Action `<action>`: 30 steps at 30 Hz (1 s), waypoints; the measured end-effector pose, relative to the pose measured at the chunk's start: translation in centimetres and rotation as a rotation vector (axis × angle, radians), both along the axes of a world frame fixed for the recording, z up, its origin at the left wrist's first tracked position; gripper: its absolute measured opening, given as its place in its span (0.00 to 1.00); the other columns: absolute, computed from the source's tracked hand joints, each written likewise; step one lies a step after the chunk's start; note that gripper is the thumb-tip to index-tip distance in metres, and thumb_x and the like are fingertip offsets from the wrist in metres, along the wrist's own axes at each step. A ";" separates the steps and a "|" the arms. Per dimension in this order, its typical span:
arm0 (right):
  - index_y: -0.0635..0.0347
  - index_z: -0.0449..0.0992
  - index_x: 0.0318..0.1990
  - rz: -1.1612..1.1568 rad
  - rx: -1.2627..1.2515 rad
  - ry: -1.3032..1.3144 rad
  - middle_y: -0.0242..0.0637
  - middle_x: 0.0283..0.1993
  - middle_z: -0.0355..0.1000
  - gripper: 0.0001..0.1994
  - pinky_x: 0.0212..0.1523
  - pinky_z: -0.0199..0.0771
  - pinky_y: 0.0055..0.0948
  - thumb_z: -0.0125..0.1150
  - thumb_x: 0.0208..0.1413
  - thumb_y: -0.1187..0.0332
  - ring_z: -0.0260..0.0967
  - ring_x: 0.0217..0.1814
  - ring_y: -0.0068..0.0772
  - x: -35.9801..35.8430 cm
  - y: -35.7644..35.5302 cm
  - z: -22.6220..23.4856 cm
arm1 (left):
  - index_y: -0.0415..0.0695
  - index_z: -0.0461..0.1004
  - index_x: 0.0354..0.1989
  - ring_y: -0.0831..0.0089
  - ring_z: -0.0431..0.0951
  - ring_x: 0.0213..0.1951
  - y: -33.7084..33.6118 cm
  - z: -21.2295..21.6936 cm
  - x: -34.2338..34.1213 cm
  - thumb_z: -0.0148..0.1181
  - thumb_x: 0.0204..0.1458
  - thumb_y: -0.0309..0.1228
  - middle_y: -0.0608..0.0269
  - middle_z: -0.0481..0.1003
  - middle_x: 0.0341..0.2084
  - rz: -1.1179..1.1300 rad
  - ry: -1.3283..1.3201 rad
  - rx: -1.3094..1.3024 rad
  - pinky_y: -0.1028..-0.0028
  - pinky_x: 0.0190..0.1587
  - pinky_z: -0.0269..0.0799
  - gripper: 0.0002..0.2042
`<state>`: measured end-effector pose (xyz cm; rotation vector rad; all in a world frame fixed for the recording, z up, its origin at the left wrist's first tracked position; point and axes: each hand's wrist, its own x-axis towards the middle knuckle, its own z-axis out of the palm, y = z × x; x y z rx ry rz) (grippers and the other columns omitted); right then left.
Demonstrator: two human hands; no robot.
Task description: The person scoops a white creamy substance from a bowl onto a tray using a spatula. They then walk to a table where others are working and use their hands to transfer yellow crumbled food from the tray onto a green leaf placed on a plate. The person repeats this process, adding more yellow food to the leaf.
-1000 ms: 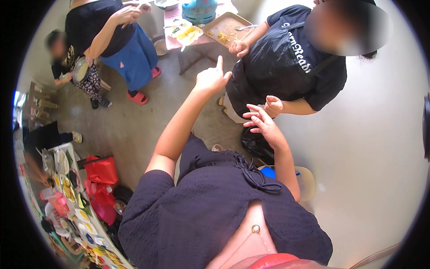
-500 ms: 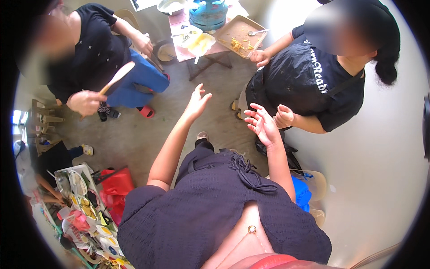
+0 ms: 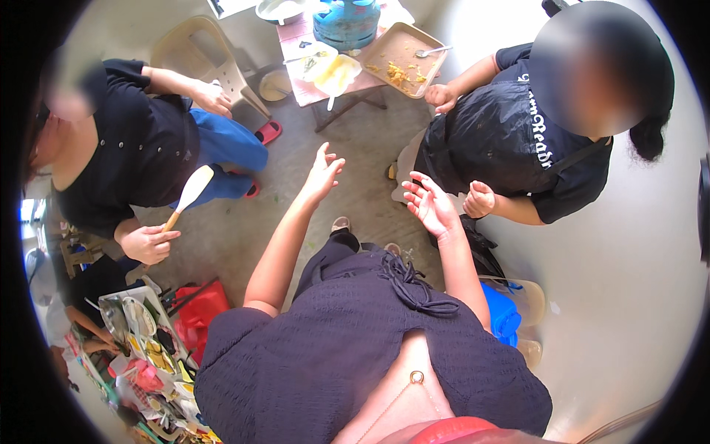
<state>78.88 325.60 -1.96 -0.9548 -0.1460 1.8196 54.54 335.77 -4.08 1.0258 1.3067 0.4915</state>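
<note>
Both my hands are raised in the air before me and hold nothing. My left hand (image 3: 323,176) is open, its fingers apart, above the bare floor. My right hand (image 3: 431,206) is open too, palm turned up and fingers spread, close to the hand of a person in a black apron (image 3: 481,140) on the right. That person's hands are loosely curled. At the left, another person in a black top (image 3: 133,140) grips a spatula (image 3: 194,189) with a pale blade and wooden handle.
Ahead stands a small table (image 3: 307,92) with a blue gas cylinder (image 3: 346,26), a tray (image 3: 405,55) of food scraps and a spoon. Beige chair (image 3: 200,55) at the back left. A cluttered table (image 3: 159,377) and red bag (image 3: 200,314) lie lower left; a blue container (image 3: 501,314) is at my right.
The person at the left has shifted further left, lowering the spatula, and more of the beige chair shows. The person at the right has moved slightly right. My hands stay nearly in place.
</note>
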 end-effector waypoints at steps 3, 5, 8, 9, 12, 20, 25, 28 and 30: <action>0.56 0.63 0.49 -0.010 -0.012 -0.012 0.38 0.42 0.68 0.15 0.35 0.72 0.24 0.47 0.56 0.62 0.68 0.39 0.28 0.2 0.8 0.0 | 0.50 0.39 0.63 0.71 0.67 0.47 1.1 -0.7 -0.1 0.47 0.52 0.39 0.58 0.57 0.55 0.005 -0.007 -0.013 0.68 0.44 0.66 0.33; 0.56 0.64 0.49 -0.021 -0.032 -0.012 0.38 0.42 0.68 0.15 0.35 0.72 0.24 0.47 0.56 0.62 0.68 0.39 0.28 0.3 1.4 -0.2 | 0.50 0.39 0.63 0.70 0.67 0.46 1.8 -1.0 -0.1 0.47 0.52 0.39 0.58 0.57 0.55 -0.001 -0.018 -0.018 0.68 0.44 0.67 0.33; 0.56 0.64 0.49 -0.031 -0.045 0.005 0.38 0.42 0.68 0.15 0.35 0.72 0.24 0.47 0.56 0.63 0.68 0.39 0.28 0.5 2.6 -0.5 | 0.50 0.39 0.63 0.70 0.67 0.46 3.2 -1.7 0.0 0.47 0.52 0.39 0.58 0.57 0.55 -0.011 -0.024 -0.033 0.67 0.44 0.67 0.33; 0.56 0.64 0.49 -0.032 -0.053 0.005 0.37 0.42 0.68 0.15 0.35 0.72 0.24 0.47 0.55 0.63 0.68 0.39 0.28 0.5 3.1 -0.7 | 0.50 0.39 0.63 0.70 0.67 0.47 3.8 -1.9 0.0 0.47 0.52 0.39 0.58 0.57 0.55 -0.012 -0.023 -0.038 0.67 0.44 0.67 0.33; 0.56 0.64 0.48 -0.038 -0.083 0.014 0.37 0.42 0.69 0.14 0.35 0.72 0.24 0.47 0.55 0.63 0.68 0.38 0.28 0.3 4.3 -1.4 | 0.50 0.39 0.63 0.70 0.67 0.47 5.1 -1.9 0.0 0.47 0.52 0.39 0.57 0.56 0.55 -0.003 -0.043 -0.063 0.67 0.44 0.66 0.33; 0.55 0.65 0.47 -0.091 -0.155 0.091 0.37 0.41 0.68 0.13 0.33 0.72 0.24 0.46 0.55 0.64 0.68 0.36 0.27 -0.7 8.0 -3.9 | 0.51 0.44 0.62 0.65 0.57 0.56 6.7 -2.8 0.1 0.47 0.50 0.38 0.56 0.49 0.60 0.112 -0.177 -0.129 0.62 0.52 0.58 0.30; 0.53 0.65 0.45 -0.142 -0.250 0.120 0.36 0.40 0.68 0.12 0.32 0.72 0.24 0.46 0.55 0.63 0.67 0.34 0.27 -1.4 10.5 -6.8 | 0.50 0.50 0.61 0.62 0.48 0.62 7.3 -4.0 -0.5 0.46 0.50 0.40 0.56 0.44 0.62 0.042 -0.181 -0.167 0.59 0.57 0.48 0.28; 0.53 0.65 0.44 -0.167 -0.324 0.109 0.36 0.39 0.68 0.11 0.31 0.72 0.23 0.48 0.54 0.63 0.67 0.34 0.26 -1.5 12.3 -9.2 | 0.51 0.48 0.61 0.62 0.50 0.61 7.6 -5.2 -0.5 0.47 0.50 0.41 0.57 0.45 0.62 0.119 -0.170 -0.185 0.59 0.58 0.48 0.29; 0.53 0.65 0.43 -0.178 -0.359 0.088 0.37 0.39 0.68 0.11 0.30 0.72 0.23 0.50 0.53 0.63 0.67 0.34 0.26 -1.4 13.8 -11.0 | 0.51 0.47 0.61 0.64 0.53 0.60 8.1 -5.8 0.0 0.47 0.50 0.41 0.57 0.47 0.61 0.222 -0.180 -0.217 0.60 0.57 0.49 0.30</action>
